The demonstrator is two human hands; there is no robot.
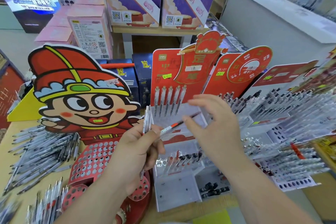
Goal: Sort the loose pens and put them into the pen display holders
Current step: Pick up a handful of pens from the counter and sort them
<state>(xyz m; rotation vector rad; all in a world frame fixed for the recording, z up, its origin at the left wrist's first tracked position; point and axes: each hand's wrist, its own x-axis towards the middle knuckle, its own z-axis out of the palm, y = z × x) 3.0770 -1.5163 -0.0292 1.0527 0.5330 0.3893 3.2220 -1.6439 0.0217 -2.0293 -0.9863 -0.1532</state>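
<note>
At the centre of the frame, the left hand (134,152) grips a bundle of pens (147,120) that stands roughly upright in its curled fingers. One pen (175,125) sticks out sideways from that grip. Its long axis runs from lower left to upper right, and its dark end points up and right toward the display holder (163,71).

The right hand (218,129) is just right of this pen and is the nearer free hand. Its fingers are spread and hold nothing. The thumb tip sits at the pen's shaft, though I cannot tell whether it touches, and the index finger is well above.

Closing thumb and index across the shaft looks like the next step. Then the pen would need turning upright beside the five standing pens (170,100). Loose pens (36,152) lie heaped on the counter (223,205) at lower left.
</note>
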